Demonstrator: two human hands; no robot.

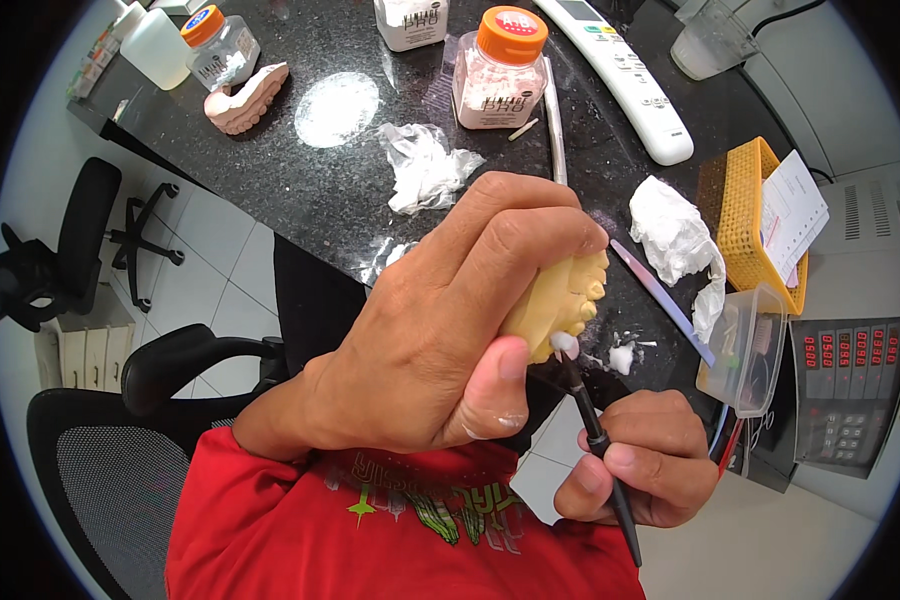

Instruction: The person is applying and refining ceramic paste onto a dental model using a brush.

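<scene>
My left hand (450,330) is closed around a yellow dental cast (547,305), with a row of its teeth facing right past my fingers. One tooth (564,343) near my thumb is white, unlike the yellow ones. In a pinch, my right hand (655,460) holds a thin black brush (596,436) slantwise. Its tip meets the white tooth or lies right against it; the exact contact is too small to tell. White powder marks my left thumb. My palm hides much of the cast.
On the dark speckled worktop stand orange-lidded powder jars (500,75), a pink cast (247,100), crumpled tissues (425,165) and a white remote control (620,80). To the right are a lilac-handled tool (662,300), a yellow basket (750,215), a clear plastic box (755,350) and a control panel (845,390).
</scene>
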